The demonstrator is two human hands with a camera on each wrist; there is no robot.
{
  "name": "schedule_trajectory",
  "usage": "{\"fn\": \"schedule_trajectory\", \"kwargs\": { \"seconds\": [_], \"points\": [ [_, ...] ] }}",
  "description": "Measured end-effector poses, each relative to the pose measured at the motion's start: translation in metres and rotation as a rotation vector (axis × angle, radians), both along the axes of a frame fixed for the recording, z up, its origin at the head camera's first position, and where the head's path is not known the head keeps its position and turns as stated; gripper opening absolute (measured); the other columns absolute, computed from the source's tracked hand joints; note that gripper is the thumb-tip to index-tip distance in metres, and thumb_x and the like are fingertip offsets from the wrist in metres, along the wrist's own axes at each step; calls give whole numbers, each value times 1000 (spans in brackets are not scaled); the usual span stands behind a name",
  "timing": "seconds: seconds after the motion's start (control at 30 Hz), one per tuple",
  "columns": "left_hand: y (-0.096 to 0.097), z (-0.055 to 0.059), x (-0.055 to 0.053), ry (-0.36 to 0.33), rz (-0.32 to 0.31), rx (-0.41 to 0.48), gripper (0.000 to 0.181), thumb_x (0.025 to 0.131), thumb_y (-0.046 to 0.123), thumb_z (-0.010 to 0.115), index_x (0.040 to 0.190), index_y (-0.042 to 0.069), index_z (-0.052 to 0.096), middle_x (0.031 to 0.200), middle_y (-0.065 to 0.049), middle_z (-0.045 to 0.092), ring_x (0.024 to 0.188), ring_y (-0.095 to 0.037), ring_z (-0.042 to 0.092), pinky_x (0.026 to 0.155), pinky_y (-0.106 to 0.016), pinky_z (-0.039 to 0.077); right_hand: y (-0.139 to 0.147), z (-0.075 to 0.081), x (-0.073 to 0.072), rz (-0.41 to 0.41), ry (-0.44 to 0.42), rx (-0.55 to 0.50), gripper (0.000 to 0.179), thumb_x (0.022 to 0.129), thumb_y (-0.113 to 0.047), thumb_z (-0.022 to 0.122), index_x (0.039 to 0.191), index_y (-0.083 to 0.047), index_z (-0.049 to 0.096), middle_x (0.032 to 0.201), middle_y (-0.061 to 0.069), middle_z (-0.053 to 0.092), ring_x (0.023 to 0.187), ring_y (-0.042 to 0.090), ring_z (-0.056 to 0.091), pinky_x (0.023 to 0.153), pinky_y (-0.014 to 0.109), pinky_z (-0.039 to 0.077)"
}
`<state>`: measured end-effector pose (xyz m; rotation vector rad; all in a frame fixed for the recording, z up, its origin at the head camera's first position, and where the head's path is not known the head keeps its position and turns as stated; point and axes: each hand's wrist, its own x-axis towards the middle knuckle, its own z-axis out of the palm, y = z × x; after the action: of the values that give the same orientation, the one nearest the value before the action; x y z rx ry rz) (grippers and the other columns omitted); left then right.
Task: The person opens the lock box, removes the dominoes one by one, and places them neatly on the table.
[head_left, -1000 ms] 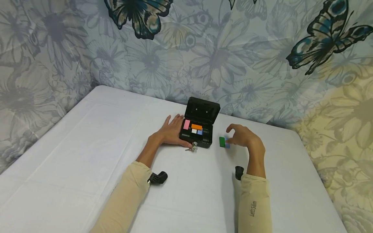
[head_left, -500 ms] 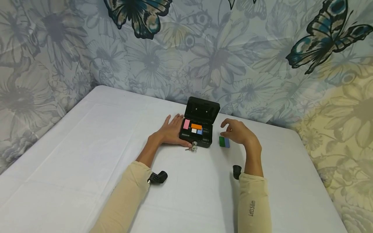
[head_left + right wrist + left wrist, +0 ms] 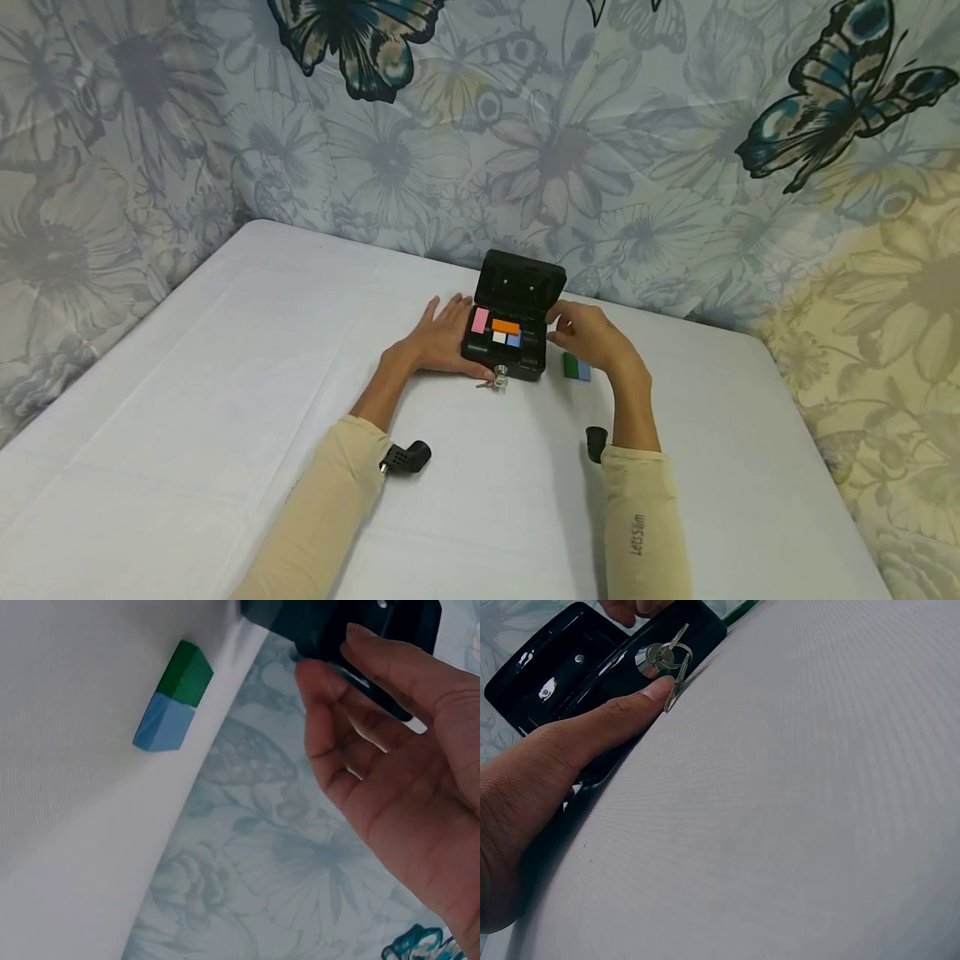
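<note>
Rn L hand (image 3: 442, 337) lies w/ fingers outspread along the black box's (image 3: 529, 367) left side, thumb by the lock (image 3: 654, 661). R hand (image 3: 588, 333), loosely bent, thumb & fingertips apart, is at box's right edge; can't tell if touching. Green block (image 3: 571, 365) & loose blue block (image 3: 583, 367) sit side by side on table (image 3: 480, 517), nr R hand, ungripped.

1. A green block (image 3: 186, 675) and a blue block (image 3: 165, 724) touch on the white table (image 3: 67, 780).
2. The right hand (image 3: 405, 772), fingers bent, partly covers a black box (image 3: 289, 619).
3. Floral backdrop (image 3: 262, 855) beyond.
</note>
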<state>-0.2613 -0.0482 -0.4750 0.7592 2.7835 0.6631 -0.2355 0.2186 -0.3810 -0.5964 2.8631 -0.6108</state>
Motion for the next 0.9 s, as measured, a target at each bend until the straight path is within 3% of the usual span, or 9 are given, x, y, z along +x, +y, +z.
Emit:
{"fn": "schedule_trajectory", "kwargs": {
  "seconds": [0.27, 0.63, 0.9],
  "points": [
    [0, 0, -1, -4, 1, -11, 132, 78, 69, 75, 168, 1, 6, 178, -17, 7, 167, -32, 0, 133, -57, -8, -19, -8, -1, 30, 28, -50, 25, 101, -1, 65, 125, 5, 66, 121, 22, 71, 107, 36, 69, 94, 49, 60],
    [-1, 3, 1, -2, 2, -38, 132, 78, 72, 75, 168, 2, 7, 178, -15, 7, 167, -31, 1, 133, -58, -5, -39, -14, -1, 66, 66, -90, 22, 99, 2, 66, 120, 6, 68, 116, 21, 73, 105, 34, 69, 97, 49, 59],
    [-1, 2, -1, 2, -4, -50, 131, 80, 73, 73, 168, 3, 6, 178, -15, 5, 167, -30, -1, 133, -58, -6, -49, -19, -3, 79, 69, -58, 24, 98, 0, 68, 122, 3, 69, 122, 19, 73, 114, 33, 69, 107, 50, 56]
  ]
}}
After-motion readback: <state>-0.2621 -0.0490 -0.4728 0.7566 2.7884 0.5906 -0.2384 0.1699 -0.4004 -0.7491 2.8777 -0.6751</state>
